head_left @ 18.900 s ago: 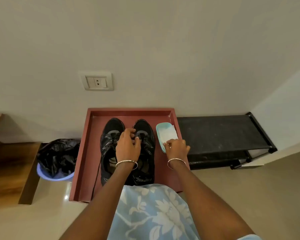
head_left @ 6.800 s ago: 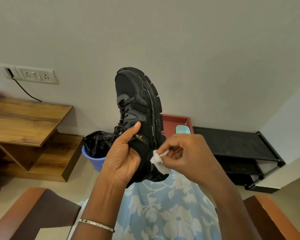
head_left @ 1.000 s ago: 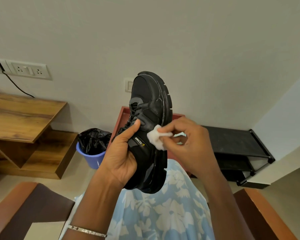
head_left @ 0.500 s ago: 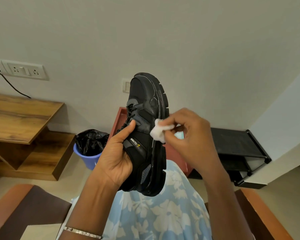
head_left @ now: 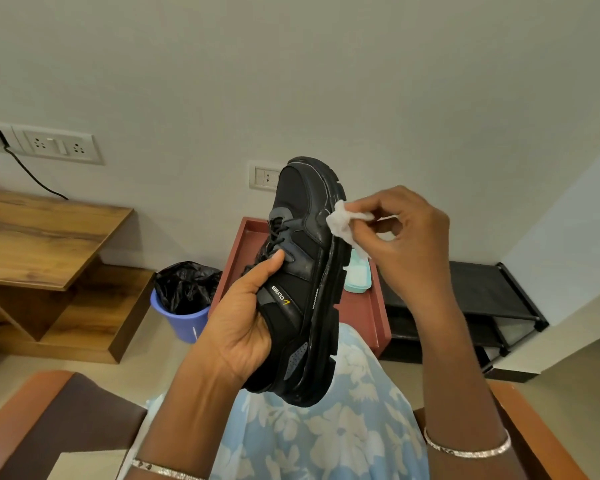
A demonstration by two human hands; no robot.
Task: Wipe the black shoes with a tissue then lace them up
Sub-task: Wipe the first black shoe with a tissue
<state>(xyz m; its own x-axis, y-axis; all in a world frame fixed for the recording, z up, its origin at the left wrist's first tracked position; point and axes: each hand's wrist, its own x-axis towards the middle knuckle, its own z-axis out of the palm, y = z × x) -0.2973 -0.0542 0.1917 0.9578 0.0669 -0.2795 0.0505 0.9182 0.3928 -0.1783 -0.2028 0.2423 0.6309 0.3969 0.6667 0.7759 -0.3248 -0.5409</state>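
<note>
A black shoe (head_left: 302, 271) is held up in front of me, toe pointing away, its thick sole turned to the right. My left hand (head_left: 243, 317) grips it around the heel and middle, thumb lying by the laces. My right hand (head_left: 406, 244) pinches a crumpled white tissue (head_left: 343, 220) and presses it against the shoe's side near the toe. The second shoe is hidden behind the raised one.
A red tray (head_left: 371, 317) lies on the floor by the wall with a teal tissue pack (head_left: 357, 277) on it. A blue bin with a black liner (head_left: 184, 299) stands left of it, a black rack (head_left: 482, 292) to the right, a wooden shelf (head_left: 42, 244) at the left.
My right hand has slid the tissue along the shoe's side toward the toe. My left hand keeps the same hold on the shoe.
</note>
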